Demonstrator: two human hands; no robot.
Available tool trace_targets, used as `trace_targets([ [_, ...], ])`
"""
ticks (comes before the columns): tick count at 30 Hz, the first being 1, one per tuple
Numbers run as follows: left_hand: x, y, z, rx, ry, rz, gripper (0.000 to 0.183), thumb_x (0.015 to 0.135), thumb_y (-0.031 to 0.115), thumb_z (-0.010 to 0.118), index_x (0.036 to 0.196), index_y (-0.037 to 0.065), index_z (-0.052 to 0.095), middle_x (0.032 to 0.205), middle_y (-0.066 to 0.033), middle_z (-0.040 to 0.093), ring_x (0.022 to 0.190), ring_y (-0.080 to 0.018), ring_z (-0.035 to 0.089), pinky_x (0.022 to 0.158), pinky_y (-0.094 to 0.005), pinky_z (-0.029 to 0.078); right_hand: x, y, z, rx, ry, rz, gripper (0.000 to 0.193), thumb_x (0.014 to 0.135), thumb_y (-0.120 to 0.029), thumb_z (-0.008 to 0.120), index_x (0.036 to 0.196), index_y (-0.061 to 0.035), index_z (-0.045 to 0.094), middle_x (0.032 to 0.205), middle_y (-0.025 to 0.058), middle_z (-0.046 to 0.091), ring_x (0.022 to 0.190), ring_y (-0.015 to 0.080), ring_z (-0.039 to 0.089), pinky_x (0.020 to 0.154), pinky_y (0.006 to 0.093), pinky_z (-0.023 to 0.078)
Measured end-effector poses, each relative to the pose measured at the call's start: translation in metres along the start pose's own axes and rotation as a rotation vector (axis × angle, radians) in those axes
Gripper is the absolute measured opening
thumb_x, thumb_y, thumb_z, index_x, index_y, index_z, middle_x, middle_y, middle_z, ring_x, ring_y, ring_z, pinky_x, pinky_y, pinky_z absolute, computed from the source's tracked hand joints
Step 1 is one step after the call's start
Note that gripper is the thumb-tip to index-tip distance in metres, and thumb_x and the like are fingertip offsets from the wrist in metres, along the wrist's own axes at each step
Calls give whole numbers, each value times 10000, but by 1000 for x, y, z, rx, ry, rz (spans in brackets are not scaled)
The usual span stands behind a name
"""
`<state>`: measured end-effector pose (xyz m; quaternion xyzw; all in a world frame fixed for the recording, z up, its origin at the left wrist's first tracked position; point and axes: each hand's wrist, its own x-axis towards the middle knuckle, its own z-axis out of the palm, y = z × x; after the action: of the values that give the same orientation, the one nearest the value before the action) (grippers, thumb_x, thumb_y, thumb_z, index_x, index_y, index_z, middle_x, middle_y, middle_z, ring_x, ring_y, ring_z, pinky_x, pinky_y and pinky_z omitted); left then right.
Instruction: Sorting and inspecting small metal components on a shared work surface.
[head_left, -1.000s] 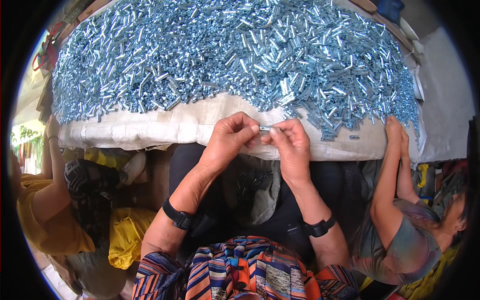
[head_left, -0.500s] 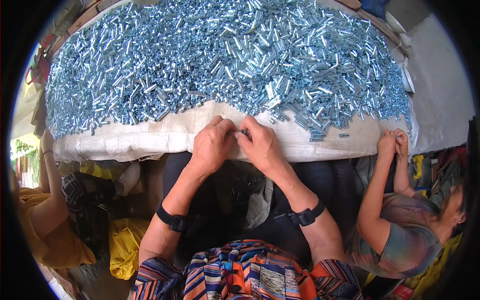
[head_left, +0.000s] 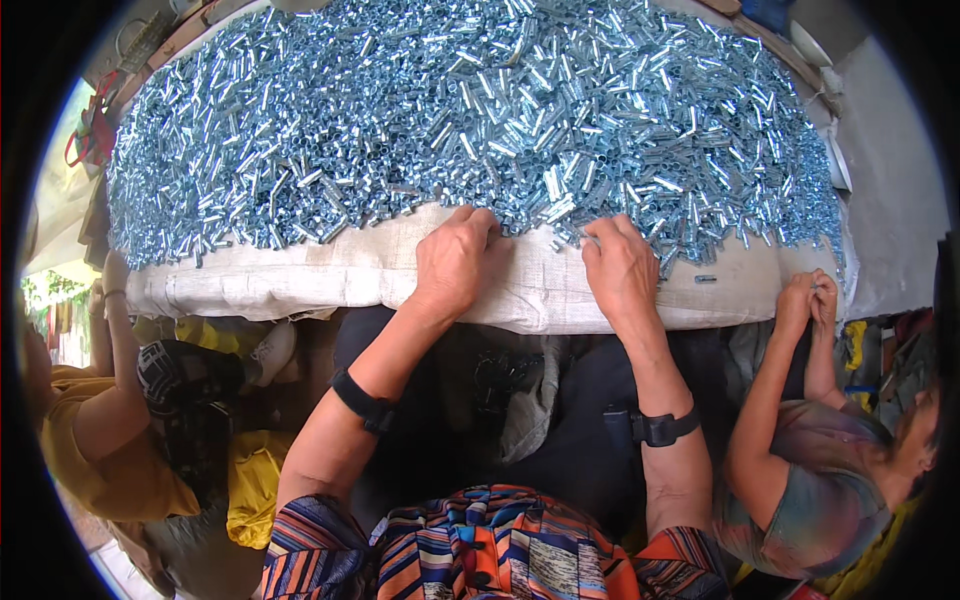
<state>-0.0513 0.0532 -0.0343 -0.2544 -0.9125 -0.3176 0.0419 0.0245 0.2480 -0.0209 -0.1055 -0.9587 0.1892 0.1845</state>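
Observation:
A wide heap of small shiny metal tubes (head_left: 430,120), bluish silver, covers most of the cloth-topped table (head_left: 330,268). At the heap's near edge is my left hand (head_left: 455,262), back upward and fingers curled in; its fingertips are partly hidden, and whatever they may pinch does not show. My right hand (head_left: 622,272) is apart from it to the right, thumb and fingers bent together against tubes at the heap's edge. What it grips there is too small to make out. One loose tube (head_left: 705,279) lies on the cloth right of my right hand.
To the right, a person's hands (head_left: 808,300) hold a small piece over the table edge. At the left, another person in a yellow top (head_left: 95,430) has arms raised to the table. A yellow bag (head_left: 258,485) hangs low on the left. My dark-trousered legs are under the table edge.
My hands were close together with a small dark piece at the right fingertips. They have parted, the right hand moving right to the heap's edge, the left slightly forward. The view has shifted a little.

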Motion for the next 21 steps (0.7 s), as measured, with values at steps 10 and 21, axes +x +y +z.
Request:
trace_targets([
  [10,8,2,8,52,48,-17,187,791,231,683,831,65,605,846,-101,622,764,-327,626,653,-433,491,-5,-3,0,110,21,12,128,794,-63,651,892,-22,579,840,133,622,793,331,618,683,426,481],
  [21,11,-1,-4,144,-37,7,208,784,232,674,850,57,582,847,-131,617,806,-339,643,683,-464,507,-32,-14,-4,408,-128,109,147,804,-43,652,901,-15,545,782,170,647,720,321,652,645,407,497],
])
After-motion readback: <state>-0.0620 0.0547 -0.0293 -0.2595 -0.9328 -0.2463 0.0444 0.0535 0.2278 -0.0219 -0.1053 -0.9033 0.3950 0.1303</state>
